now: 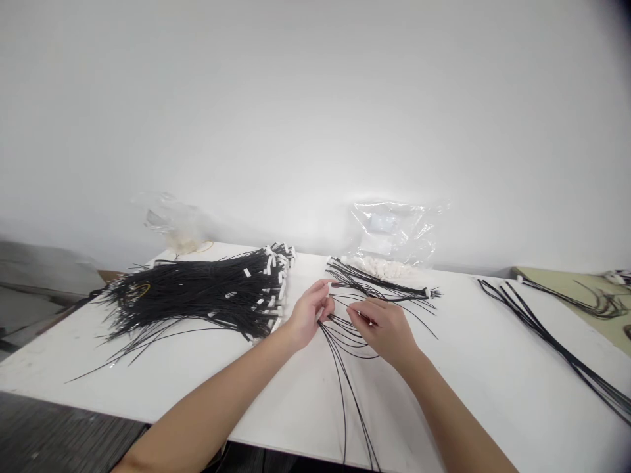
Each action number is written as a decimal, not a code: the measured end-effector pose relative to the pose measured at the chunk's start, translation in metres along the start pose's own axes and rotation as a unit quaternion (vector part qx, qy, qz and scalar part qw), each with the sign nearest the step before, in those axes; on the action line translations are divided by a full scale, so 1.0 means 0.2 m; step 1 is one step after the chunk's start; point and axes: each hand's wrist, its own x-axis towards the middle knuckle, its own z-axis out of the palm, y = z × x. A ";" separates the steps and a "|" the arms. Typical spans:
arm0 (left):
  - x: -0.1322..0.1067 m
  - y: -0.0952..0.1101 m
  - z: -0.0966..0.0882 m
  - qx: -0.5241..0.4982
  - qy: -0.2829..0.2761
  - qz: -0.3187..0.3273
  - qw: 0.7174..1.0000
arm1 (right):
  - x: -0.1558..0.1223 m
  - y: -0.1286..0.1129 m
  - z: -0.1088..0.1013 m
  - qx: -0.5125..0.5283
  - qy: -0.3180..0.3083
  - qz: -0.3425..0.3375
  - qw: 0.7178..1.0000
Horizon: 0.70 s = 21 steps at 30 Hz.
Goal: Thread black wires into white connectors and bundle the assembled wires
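Note:
My left hand [309, 314] is pinched on a small white connector [329, 284] at the end of thin black wires. My right hand [382, 328] is closed on one of those black wires [345, 387], which trail from between my hands down to the near table edge. Just behind my hands lies a small bundle of black wires [379, 284] with white ends. A large pile of black wires with white connectors [207, 292] lies to the left of my left hand on the white table [493, 394].
A clear bag of small white connectors [392, 243] stands against the wall behind the bundle. Another crumpled clear bag [172, 226] sits at the back left. Long black wires [552, 341] run across the right side of the table, with more on a beige surface [582, 295].

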 end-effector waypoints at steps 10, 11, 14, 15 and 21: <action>0.01 -0.01 -0.01 0.010 -0.014 -0.001 1.000 | 0.00 0.00 0.00 -0.085 0.024 -0.060 0.994; 0.01 -0.02 -0.02 0.012 -0.014 -0.002 1.000 | 0.00 0.00 0.00 -0.085 0.024 -0.059 0.994; 0.01 -0.02 -0.02 0.023 -0.014 -0.002 1.000 | 0.00 0.00 0.00 -0.080 0.025 -0.059 0.995; 0.01 -0.02 -0.02 0.028 -0.015 -0.002 0.999 | 0.00 0.00 -0.01 -0.079 0.025 -0.059 0.995; 0.01 -0.02 -0.01 0.050 -0.013 0.001 0.999 | 0.00 0.00 -0.01 -0.085 0.032 -0.074 0.993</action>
